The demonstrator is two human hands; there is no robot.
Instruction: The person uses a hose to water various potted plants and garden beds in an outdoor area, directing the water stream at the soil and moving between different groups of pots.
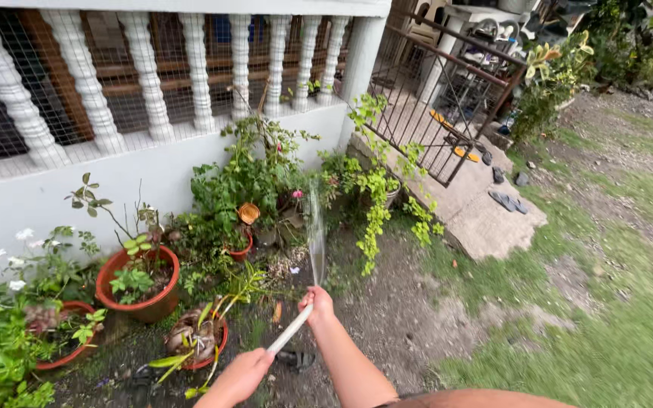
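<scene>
Head view: a pale hose (pixel 290 329) runs between both hands. The right hand (pixel 319 304) pinches its tip, fingers clamped there, so the nozzle is hidden; the left hand (pixel 242 375) wraps the hose lower down (its far end is cut off). Spray (pixel 315 234) rises toward potted plants; one orange pot (pixel 139 285) stands left by the white wall (pixel 54 193).
</scene>
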